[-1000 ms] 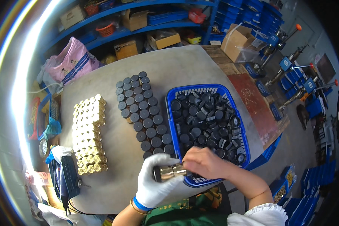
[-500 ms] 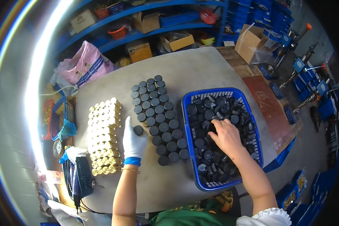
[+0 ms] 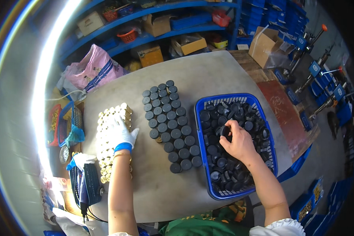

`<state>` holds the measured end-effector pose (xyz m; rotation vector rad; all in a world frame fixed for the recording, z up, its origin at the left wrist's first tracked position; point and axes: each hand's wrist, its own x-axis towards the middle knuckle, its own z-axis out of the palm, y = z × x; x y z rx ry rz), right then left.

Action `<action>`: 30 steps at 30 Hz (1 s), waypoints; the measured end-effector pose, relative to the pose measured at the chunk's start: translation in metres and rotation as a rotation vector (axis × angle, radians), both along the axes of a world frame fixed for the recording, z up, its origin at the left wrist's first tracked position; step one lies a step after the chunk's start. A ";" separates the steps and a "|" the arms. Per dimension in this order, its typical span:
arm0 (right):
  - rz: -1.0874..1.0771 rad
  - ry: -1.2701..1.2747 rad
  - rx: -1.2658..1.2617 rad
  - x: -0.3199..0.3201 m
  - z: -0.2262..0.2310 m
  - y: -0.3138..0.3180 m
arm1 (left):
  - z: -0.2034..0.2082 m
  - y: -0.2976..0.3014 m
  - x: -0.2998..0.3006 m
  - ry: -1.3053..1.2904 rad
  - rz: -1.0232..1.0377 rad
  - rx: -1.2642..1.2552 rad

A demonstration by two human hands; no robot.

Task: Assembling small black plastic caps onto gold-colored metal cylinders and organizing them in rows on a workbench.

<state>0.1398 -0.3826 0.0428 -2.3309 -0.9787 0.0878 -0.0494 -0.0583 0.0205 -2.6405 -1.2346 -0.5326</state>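
My left hand, in a white glove, reaches over the rows of brass cylinders on the left of the table. Its fingers are stretched out and the thumb stands apart; glare washes out the fingertips. My bare right hand is above the blue basket, pinching a black cap between thumb and fingers. Loose black caps fill the basket. Between the hands stands a block of black-topped cylinders in close rows, with brass showing below one top at the left edge.
Left of the brass rows, a dark basket holds a pen-shaped tool with a cable. Beyond it are a blue basket and a pink bag. Lever presses and an open carton stand at the right. Blue shelves line the back.
My left hand has let go of a black-topped cylinder at the block's left edge and moved left over the brass rows. My right hand has lifted a cap from the pile. The view shifted slightly.
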 end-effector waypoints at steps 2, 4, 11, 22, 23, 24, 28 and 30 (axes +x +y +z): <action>0.022 0.042 0.068 0.000 -0.004 -0.003 | 0.007 -0.002 0.001 0.215 0.012 -0.047; 0.064 0.103 0.185 0.000 -0.005 -0.004 | 0.015 -0.011 -0.003 0.214 -0.018 -0.022; 0.207 0.376 0.278 -0.008 0.012 -0.004 | -0.005 0.000 -0.024 -0.034 -0.221 0.086; 0.541 0.521 0.131 -0.066 0.041 -0.017 | 0.054 -0.187 -0.022 -0.870 -0.349 -1.694; 0.540 0.522 0.126 -0.064 0.039 -0.019 | 0.053 -0.202 -0.018 -0.905 -0.308 -1.679; 0.547 0.552 0.167 -0.061 0.035 -0.023 | 0.052 -0.205 -0.020 -0.896 -0.299 -1.727; 0.551 0.627 0.300 -0.057 0.022 -0.036 | 0.052 -0.210 -0.025 -0.927 -0.328 -1.958; 0.563 0.649 0.342 -0.057 0.024 -0.038 | 0.051 -0.212 -0.024 -0.822 -0.347 -1.883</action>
